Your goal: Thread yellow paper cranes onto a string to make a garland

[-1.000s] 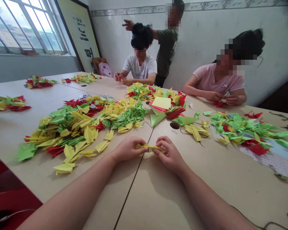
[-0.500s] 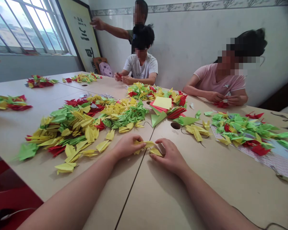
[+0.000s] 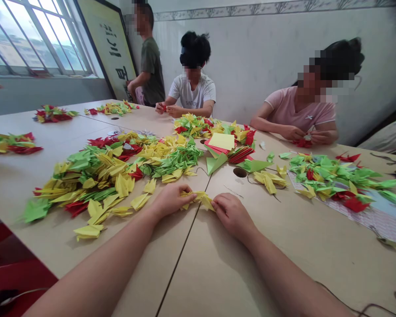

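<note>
Over the seam of the table, my left hand is closed on yellow folded paper cranes, which stick out past its fingertips. The fingers of my right hand pinch the right-hand end of the yellow paper, so it spans the gap between both hands. How many cranes are held is hidden by the fingers. Just beyond my right hand lies a thin thread or needle. Left of my left hand, a large heap of yellow, green and red paper cranes spreads over the table.
Behind my hands lie paper squares and a round table hole. Another crane pile rests on patterned paper at right. Two people sit opposite, hands at red paper; a third person stands near the framed panel.
My right hand has closed from a spread grip onto the end of the yellow paper. The standing person has moved left and lowered an outstretched arm.
</note>
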`<state>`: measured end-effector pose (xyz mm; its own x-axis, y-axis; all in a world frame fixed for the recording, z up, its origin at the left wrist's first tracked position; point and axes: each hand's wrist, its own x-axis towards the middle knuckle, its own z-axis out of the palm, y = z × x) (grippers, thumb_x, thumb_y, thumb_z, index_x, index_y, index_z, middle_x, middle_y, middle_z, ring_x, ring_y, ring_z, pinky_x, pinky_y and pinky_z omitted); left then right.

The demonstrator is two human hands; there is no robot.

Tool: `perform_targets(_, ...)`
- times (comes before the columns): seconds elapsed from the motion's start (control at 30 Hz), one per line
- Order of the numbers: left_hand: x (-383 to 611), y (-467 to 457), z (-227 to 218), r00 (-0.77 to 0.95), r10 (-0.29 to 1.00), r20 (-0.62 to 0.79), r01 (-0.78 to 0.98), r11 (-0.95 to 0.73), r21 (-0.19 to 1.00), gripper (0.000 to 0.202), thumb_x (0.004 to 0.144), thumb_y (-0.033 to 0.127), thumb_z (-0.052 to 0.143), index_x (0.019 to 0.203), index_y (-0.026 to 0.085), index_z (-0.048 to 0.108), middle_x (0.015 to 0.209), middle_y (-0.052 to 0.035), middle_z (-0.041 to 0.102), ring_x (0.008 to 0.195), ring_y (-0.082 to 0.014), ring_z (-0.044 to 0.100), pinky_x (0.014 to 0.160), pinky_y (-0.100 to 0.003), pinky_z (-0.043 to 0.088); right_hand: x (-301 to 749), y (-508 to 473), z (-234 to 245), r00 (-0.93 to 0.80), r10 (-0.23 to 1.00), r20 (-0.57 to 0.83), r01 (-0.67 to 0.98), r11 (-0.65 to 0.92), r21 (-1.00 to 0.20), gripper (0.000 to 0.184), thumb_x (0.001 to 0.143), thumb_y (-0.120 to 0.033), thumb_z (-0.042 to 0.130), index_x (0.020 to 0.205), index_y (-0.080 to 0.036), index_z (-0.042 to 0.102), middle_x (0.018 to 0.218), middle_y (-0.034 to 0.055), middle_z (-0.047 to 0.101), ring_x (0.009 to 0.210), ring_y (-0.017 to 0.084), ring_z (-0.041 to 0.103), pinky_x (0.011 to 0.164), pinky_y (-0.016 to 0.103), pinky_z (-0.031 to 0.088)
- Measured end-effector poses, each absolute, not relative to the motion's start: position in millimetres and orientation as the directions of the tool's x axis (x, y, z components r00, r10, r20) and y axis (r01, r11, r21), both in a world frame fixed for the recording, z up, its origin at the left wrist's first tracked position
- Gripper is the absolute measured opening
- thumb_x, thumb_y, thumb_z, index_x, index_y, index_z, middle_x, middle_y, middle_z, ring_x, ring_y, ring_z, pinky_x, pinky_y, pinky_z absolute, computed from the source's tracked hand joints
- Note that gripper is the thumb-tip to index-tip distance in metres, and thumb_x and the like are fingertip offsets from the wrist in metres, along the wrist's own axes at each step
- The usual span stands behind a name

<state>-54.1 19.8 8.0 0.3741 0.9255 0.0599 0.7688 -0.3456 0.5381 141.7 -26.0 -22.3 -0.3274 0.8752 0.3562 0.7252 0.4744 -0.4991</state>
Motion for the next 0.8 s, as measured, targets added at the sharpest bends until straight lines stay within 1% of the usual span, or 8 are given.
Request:
perform_targets(0.17, -55.7, 20.1, 8.4, 0.491, 0.870, 0.032, 0.707, -0.420, 0.570, 0.031, 0.074, 0.047, 0.051, 0.072, 0.019, 0.064, 0.065, 0.0024, 0.061, 0.063, -0.0118, 0.052, 0.056, -0.019, 0.034, 142.7, -26.1, -22.8, -0.355, 0.870, 0.342, 0.621, 0.494, -0.609, 0.020, 0.085, -0.024, 0.041, 0.074, -0.018, 0.057, 0.080, 0.0056, 0.059, 0.078, 0.016, 0.052, 0.072, 0.030, 0.041)
perform_targets(0.27, -59.2, 21.3, 7.1, 0.559, 0.829, -0.005, 0.655, -0.438, 0.616, 0.034, 0.074, 0.049, 0.049, 0.075, 0.019, 0.065, 0.064, 0.0024, 0.059, 0.061, -0.0112, 0.050, 0.054, -0.019, 0.033, 143.6, -25.2, -23.0, -0.314, 0.891, 0.328, 0.593, 0.454, -0.665, 0.016, 0.082, -0.025, 0.047, 0.072, -0.019, 0.057, 0.079, 0.0044, 0.056, 0.076, 0.016, 0.052, 0.071, 0.029, 0.042)
perform_targets(0.4, -63.4, 22.3, 5.9, 0.592, 0.805, -0.036, 0.622, -0.429, 0.655, 0.037, 0.074, 0.052, 0.049, 0.077, 0.019, 0.065, 0.065, 0.0019, 0.059, 0.061, -0.0110, 0.050, 0.053, -0.019, 0.033, 145.0, -23.5, -22.8, -0.278, 0.913, 0.299, 0.547, 0.406, -0.732, 0.013, 0.079, -0.024, 0.050, 0.068, -0.019, 0.055, 0.081, 0.0042, 0.054, 0.075, 0.015, 0.053, 0.071, 0.029, 0.043)
perform_targets(0.57, -61.1, 19.6, 8.9, 0.599, 0.800, -0.038, 0.623, -0.436, 0.649, 0.035, 0.070, 0.052, 0.053, 0.077, 0.020, 0.066, 0.067, 0.0023, 0.062, 0.062, -0.0110, 0.050, 0.053, -0.018, 0.033, 144.7, -23.0, -22.2, -0.283, 0.916, 0.285, 0.541, 0.397, -0.741, 0.014, 0.077, -0.023, 0.051, 0.064, -0.019, 0.054, 0.077, 0.0039, 0.056, 0.072, 0.015, 0.052, 0.068, 0.029, 0.043)
perform_targets(0.63, -58.6, 18.0, 9.8, 0.593, 0.805, -0.022, 0.630, -0.447, 0.634, 0.032, 0.068, 0.050, 0.057, 0.074, 0.020, 0.066, 0.066, 0.0028, 0.062, 0.062, -0.0112, 0.051, 0.054, -0.018, 0.033, 144.2, -23.3, -21.8, -0.286, 0.915, 0.286, 0.555, 0.401, -0.729, 0.015, 0.077, -0.023, 0.052, 0.062, -0.019, 0.053, 0.076, 0.0038, 0.057, 0.072, 0.015, 0.052, 0.068, 0.029, 0.042)
perform_targets(0.7, -56.4, 16.9, 9.4, 0.591, 0.807, -0.010, 0.625, -0.450, 0.638, 0.029, 0.068, 0.047, 0.057, 0.073, 0.020, 0.066, 0.066, 0.0029, 0.063, 0.062, -0.0112, 0.051, 0.055, -0.019, 0.034, 143.8, -23.9, -21.3, -0.286, 0.915, 0.284, 0.568, 0.401, -0.719, 0.016, 0.077, -0.024, 0.052, 0.062, -0.019, 0.053, 0.075, 0.0035, 0.057, 0.072, 0.015, 0.052, 0.068, 0.029, 0.042)
perform_targets(0.8, -54.9, 16.7, 6.8, 0.591, 0.807, -0.009, 0.612, -0.441, 0.657, 0.026, 0.070, 0.043, 0.055, 0.073, 0.019, 0.066, 0.066, 0.0024, 0.063, 0.062, -0.0111, 0.052, 0.058, -0.019, 0.035, 143.5, -25.4, -20.3, -0.245, 0.940, 0.239, 0.562, 0.339, -0.754, 0.018, 0.082, -0.030, 0.046, 0.071, -0.019, 0.054, 0.073, 0.0027, 0.058, 0.069, 0.015, 0.052, 0.064, 0.028, 0.042)
